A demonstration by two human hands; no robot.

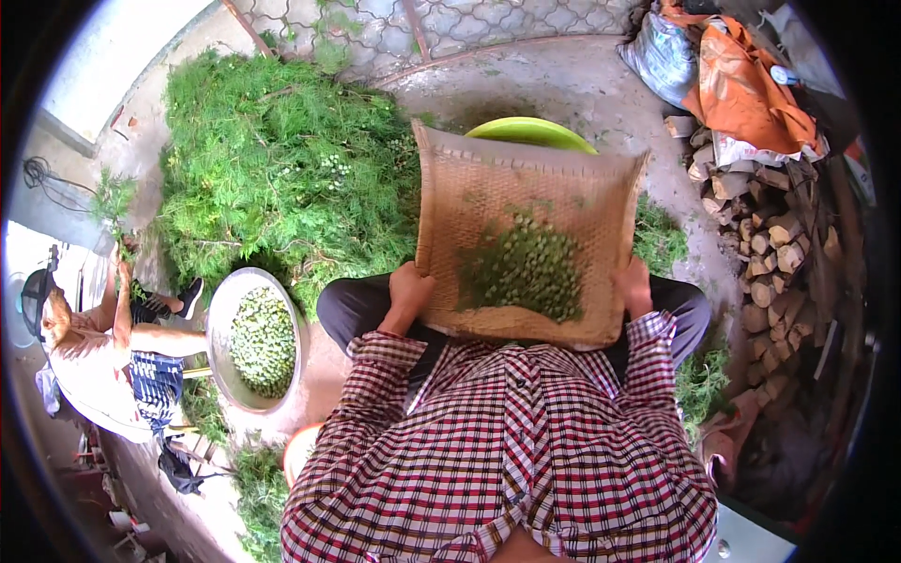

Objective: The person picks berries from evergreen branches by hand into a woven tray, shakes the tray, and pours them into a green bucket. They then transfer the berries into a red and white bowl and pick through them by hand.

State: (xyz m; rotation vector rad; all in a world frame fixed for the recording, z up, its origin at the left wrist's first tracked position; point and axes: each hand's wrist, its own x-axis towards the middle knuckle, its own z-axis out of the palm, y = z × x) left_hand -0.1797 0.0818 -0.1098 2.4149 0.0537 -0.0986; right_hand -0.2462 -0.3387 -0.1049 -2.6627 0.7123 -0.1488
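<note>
Held in front of my lap is a woven bamboo winnowing tray (441, 225) with a raised far edge. My left hand (409, 289) grips its left rim, and my right hand (633, 286) is wrapped round the right rim. Small round green seed cones (535, 267) mixed with leafy bits lie on the weave toward my side, partly smeared by motion. Beyond the tray, a yellow-green basin (535, 129) shows only its far rim; the tray hides the rest.
A heap of green conifer branches (282, 169) spreads at the far left. Beside my left knee stands a metal basin (218, 324) of green cones. A person (94, 347) sits further left, holding a sprig. Stacked firewood (774, 253) and an orange sack (746, 89) line the right.
</note>
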